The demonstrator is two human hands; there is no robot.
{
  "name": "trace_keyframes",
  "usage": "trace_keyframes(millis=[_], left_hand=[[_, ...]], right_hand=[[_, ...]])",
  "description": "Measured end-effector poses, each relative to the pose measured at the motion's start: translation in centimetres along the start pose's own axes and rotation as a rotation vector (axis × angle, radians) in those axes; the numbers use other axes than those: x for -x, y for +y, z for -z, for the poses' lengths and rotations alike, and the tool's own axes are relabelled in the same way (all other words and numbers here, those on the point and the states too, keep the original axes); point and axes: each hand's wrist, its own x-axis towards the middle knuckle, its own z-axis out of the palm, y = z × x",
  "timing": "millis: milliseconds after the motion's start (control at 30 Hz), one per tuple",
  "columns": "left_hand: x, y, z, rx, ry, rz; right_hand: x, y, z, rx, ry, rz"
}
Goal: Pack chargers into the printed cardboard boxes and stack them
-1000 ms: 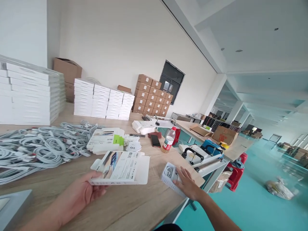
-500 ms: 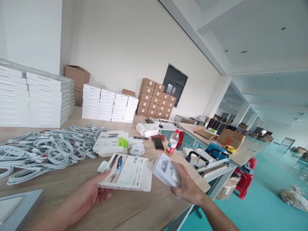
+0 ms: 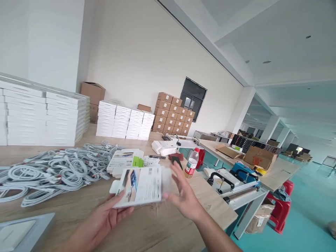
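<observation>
My left hand grips a flat white printed box by its near left corner, thumb on top and fingers underneath. A photo and small print cover the box's upper face, and a flap sticks out at its left end. At the box's blurred right end is my right hand, fingers spread and the thumb close to the edge; whether it touches cannot be made out. Beyond the box lie more flat printed cartons with a bright green patch. A heap of coiled grey-white cables is to the left.
Stacked white boxes line the table's back. A bottle and a dark phone stand right of the cartons. Past the table's right edge are sealing machines and red stools. A grey tray sits near left.
The white packed piece that my right hand held is no longer visible outside the box. That hand has opened and moved left to the box's end. The view has shifted slightly.
</observation>
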Motion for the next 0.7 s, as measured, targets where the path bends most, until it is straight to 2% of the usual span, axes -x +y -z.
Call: trace_keyframes(millis=[67, 100, 167, 233, 300, 367, 433, 500, 567, 633, 700], left_hand=[[-0.1, 0.3, -0.1, 0.069, 0.020, -0.122], [-0.1, 0.4, -0.1, 0.098, 0.028, -0.176], [0.0, 0.6, 0.0, 0.128, 0.028, -0.256], [0.2, 0.7, 0.4, 0.115, -0.022, -0.289], [0.4, 1.0, 0.8, 0.106, -0.129, -0.271], [0.6, 1.6, 1.2, 0.125, -0.235, -0.249], [0.8, 2.4, 1.4, 0.111, -0.266, -0.259], [0.8, 2.9, 1.5, -0.028, -0.199, -0.273], [0.6, 3.0, 1.5, -0.286, -0.074, -0.246], [0.4, 2.6, 1.6, -0.524, 0.029, -0.223], [0.3, 2.1, 1.6, -0.637, 0.085, -0.241]], right_hand=[[-2.3, 0.5, -2.5, -0.127, 0.196, 0.007], [-3.4, 0.9, -3.9, -0.219, 0.221, -0.037], [-5.6, 1.4, -6.5, -0.459, 0.166, -0.154], [-7.3, 2.1, -8.4, -0.688, 0.109, -0.235], [-8.3, 3.0, -9.4, -0.864, 0.118, -0.252], [-8.4, 4.3, -9.3, -1.006, 0.133, -0.253], [-7.9, 5.7, -8.8, -1.077, 0.082, -0.281], [-7.1, 6.9, -8.5, -1.074, -0.032, -0.322], [-6.3, 7.5, -8.7, -1.019, -0.145, -0.355], [-5.7, 7.5, -9.4, -0.946, -0.160, -0.375], [-5.4, 7.2, -10.2, -0.879, -0.098, -0.387]])
